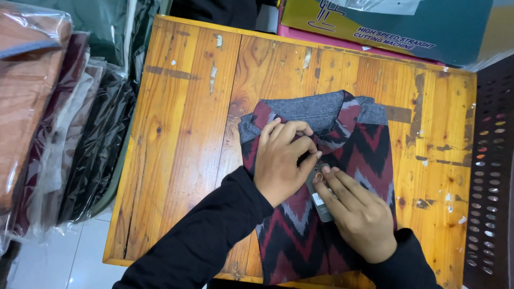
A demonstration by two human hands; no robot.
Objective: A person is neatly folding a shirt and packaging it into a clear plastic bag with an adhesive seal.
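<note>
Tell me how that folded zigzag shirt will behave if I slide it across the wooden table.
The folded shirt is soft cloth, so it would probably bunch rather than slide whole. The worn table may drag it. The left hand and right hand pressing near the collar suggest it shifts easily.

To my left stood a stack of plastic-wrapped folded garments, brown, maroon and black; beyond my scuffed wooden desk lay a teal and yellow cardboard box; a dark perforated panel stood at my right; pale floor tiles showed below.
</note>
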